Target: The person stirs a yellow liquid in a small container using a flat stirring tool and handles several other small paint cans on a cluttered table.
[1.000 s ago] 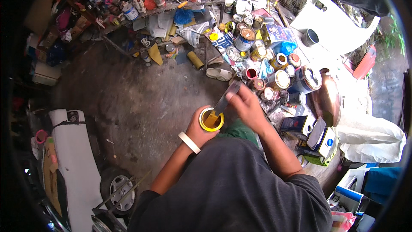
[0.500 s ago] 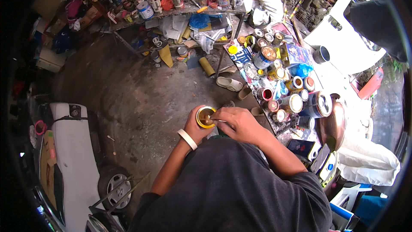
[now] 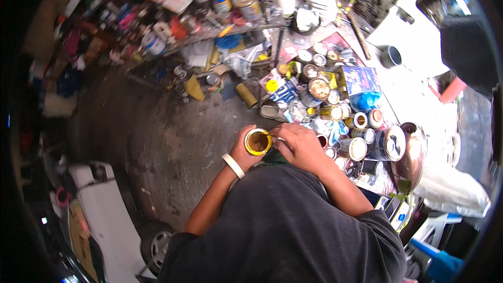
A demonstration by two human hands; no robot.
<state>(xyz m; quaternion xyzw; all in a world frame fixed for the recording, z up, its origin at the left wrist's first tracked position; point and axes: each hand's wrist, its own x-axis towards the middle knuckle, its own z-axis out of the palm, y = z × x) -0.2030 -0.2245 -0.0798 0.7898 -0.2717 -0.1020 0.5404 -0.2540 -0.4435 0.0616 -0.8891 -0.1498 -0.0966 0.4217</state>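
Note:
My left hand (image 3: pixel 241 149) is wrapped round a small open can with a yellow rim (image 3: pixel 257 153). Brown paint (image 3: pixel 259 142) shows inside it. With closed fingers, my right hand (image 3: pixel 301 148) pinches a thin stirring stick (image 3: pixel 270 135), whose far end reaches over the rim into the can; its tip is hard to make out in the paint. A cream ring like a roll of masking tape (image 3: pixel 233 166) sits round my left wrist. Both hands are in front of my dark shirt, left of a table crowded with paint cans.
Several paint cans, including a large one (image 3: pixel 392 144), crowd the table at right, beside a coppery curved part (image 3: pixel 411 157). A cluttered bench (image 3: pixel 209 36) stands at the back. Tyre and pale car panel (image 3: pixel 112 215) lie at lower left. A white door panel (image 3: pixel 414 15) leans far right.
The whole view has turned and shifted, with the can-covered table now closer to my hands. My right hand has drawn slightly right from the can, still pinching the stick. My left hand keeps its grip.

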